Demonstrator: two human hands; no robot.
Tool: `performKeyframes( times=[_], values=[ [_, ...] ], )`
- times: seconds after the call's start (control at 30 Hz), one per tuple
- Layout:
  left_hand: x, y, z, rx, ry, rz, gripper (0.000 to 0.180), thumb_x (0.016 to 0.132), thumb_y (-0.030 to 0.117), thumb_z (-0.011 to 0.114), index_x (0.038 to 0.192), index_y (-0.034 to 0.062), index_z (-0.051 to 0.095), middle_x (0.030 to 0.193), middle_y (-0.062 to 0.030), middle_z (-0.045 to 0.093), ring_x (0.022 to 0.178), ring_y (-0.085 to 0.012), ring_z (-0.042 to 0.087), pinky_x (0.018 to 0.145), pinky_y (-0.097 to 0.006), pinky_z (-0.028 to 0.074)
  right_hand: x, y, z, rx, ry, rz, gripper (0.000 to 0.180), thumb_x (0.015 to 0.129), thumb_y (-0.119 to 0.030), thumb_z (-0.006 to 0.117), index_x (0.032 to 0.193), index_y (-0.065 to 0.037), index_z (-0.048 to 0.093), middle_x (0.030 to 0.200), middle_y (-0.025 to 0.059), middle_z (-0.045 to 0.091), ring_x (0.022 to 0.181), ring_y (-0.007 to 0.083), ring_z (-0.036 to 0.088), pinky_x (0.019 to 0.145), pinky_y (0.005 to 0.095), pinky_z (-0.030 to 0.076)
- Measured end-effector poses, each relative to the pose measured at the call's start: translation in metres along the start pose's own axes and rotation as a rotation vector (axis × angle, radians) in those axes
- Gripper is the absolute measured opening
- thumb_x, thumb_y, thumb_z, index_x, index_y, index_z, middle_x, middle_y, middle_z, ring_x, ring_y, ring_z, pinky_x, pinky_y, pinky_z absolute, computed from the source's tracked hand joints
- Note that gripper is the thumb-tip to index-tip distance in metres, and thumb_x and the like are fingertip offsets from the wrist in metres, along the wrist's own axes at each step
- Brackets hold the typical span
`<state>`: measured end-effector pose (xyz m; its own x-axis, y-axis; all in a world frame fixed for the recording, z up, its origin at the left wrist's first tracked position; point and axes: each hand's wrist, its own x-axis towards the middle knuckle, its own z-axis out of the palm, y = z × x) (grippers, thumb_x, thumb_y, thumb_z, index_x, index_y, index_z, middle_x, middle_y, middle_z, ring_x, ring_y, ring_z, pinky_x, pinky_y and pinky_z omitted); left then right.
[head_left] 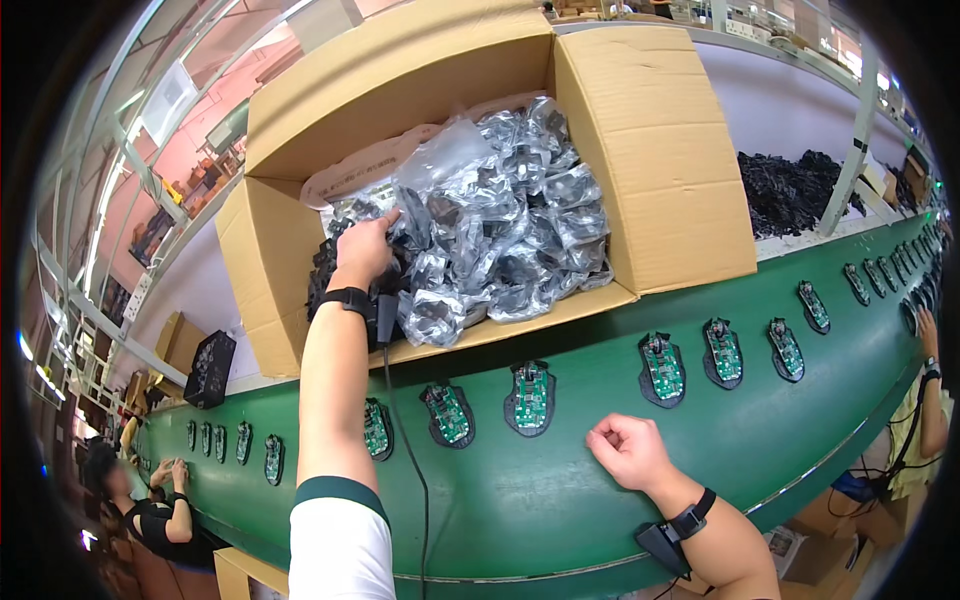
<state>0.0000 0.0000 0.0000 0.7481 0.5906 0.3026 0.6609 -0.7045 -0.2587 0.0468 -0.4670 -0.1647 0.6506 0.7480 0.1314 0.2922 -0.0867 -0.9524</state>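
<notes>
The bagged parts are small black pieces, each sealed in a crinkled clear plastic bag that catches the light. They lie heaped in a loose, untidy pile inside the large cardboard box, which is tipped on its side with its open face toward the person and its flaps spread wide. The pile fills the middle and lower part of the box, spilling to the lip of the bottom flap, where a few bags hang over the edge. The left hand reaches into the left side of the pile, fingers closed around one bag at the heap's edge.
</notes>
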Motion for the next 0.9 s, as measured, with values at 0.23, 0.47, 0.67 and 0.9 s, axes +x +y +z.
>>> performKeyframes(
  times=[0.23, 0.47, 0.67, 0.9],
  values=[
    [-0.007, -0.013, -0.031, -0.325, 0.386, 0.051, 0.069, 0.080, 0.017, 0.074, 0.143, 0.0388, 0.055, 0.108, -0.0158, 0.073, 0.099, -0.0379, 0.069, 0.089, -0.048, 0.054, 0.002, 0.008, 0.005, 0.043, 0.027, 0.017, 0.021, 0.089, -0.018, 0.071, 0.082, 0.001, 0.069, 0.060, 0.0072, 0.066, 0.052, 0.0093, 0.060, 0.052, 0.0275, 0.048],
    [-0.018, -0.021, -0.059, -0.753, 0.610, -0.023, 0.066, 0.083, 0.011, 0.076, 0.143, 0.0281, 0.058, 0.119, -0.0152, 0.073, 0.108, -0.0282, 0.071, 0.094, -0.036, 0.054, 0.003, 0.009, -0.004, 0.024, 0.004, 0.043, 0.020, 0.090, -0.018, 0.070, 0.082, 0.001, 0.069, 0.061, 0.0052, 0.066, 0.054, 0.0063, 0.058, 0.053, 0.0264, 0.047],
    [-0.108, -0.009, -0.077, -1.318, 0.477, 0.233, 0.066, 0.085, -0.002, 0.075, 0.146, 0.0019, 0.051, 0.131, -0.0088, 0.066, 0.116, -0.0137, 0.062, 0.102, -0.030, 0.048, 0.005, 0.017, -0.005, 0.069, -0.040, 0.061, 0.017, 0.090, -0.015, 0.069, 0.085, 0.001, 0.070, 0.064, 0.0016, 0.066, 0.057, 0.0037, 0.056, 0.054, 0.0237, 0.045],
    [-0.318, -0.004, -0.052, -1.567, 0.023, 0.120, 0.071, 0.085, 0.000, 0.077, 0.149, -0.0004, 0.045, 0.144, -0.0094, 0.056, 0.126, -0.0150, 0.055, 0.109, -0.033, 0.044, 0.006, 0.020, -0.007, -0.040, -0.114, 0.020, 0.013, 0.091, -0.013, 0.070, 0.091, 0.000, 0.071, 0.069, -0.0011, 0.065, 0.061, 0.0036, 0.055, 0.058, 0.0226, 0.046]
  ],
)
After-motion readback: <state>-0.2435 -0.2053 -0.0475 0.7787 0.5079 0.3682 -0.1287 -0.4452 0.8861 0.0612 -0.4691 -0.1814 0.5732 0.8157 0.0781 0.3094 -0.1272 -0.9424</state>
